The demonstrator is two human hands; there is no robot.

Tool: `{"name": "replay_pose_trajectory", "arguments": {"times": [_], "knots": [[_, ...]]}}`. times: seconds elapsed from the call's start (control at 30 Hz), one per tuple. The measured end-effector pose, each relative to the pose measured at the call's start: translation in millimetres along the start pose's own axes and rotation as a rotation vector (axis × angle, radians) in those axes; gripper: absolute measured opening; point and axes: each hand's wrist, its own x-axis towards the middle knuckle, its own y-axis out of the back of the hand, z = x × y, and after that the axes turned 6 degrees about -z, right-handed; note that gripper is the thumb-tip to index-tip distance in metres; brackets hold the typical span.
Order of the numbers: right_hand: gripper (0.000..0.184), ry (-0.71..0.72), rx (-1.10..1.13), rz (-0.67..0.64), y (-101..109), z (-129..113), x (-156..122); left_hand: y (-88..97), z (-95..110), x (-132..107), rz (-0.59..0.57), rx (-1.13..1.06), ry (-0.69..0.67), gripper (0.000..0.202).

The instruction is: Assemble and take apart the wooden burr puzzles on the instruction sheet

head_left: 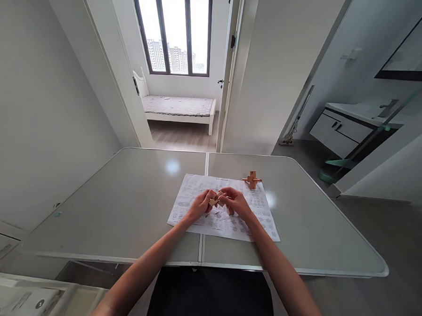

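Note:
Over a printed paper sheet [191,190], my left hand [200,203] pinches light wooden puzzle pieces [214,200] at their left side. My right hand [237,203] grips the same pieces from the right, so both hands meet around them. Fingers hide part of the wood, and I cannot tell how the pieces join. Just under my right hand, another wooden piece [230,211] sits on the sheet, partly covered. A reddish-brown wooden puzzle [252,180], cross-shaped, stands at the sheet's upper right corner, apart from my hands.
The sheet lies on a pale table [141,211] with a seam [201,247] down its middle and a metal-trimmed edge. Beyond the table are a doorway and a bed [180,107]. To the right, a sink cabinet [343,129] and a mop [298,118] stand in another room.

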Motion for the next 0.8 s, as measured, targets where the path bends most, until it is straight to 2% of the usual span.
{"name": "replay_pose_trajectory", "arguments": {"times": [0.2, 0.5, 0.8], "knots": [[0.046, -0.001, -0.037, -0.009, 1, 0, -1, 0.2, 2, -1, 0.005, 0.015, -0.007, 0.046], [0.047, 0.003, -0.059, 0.003, 1, 1, 1, -1.8, 3, -3, 0.100, 0.087, -0.033, 0.044], [0.049, -0.009, -0.060, 0.003, -4, -8, -1, -0.6, 11, -7, 0.029, 0.091, -0.068, 0.055]]}}
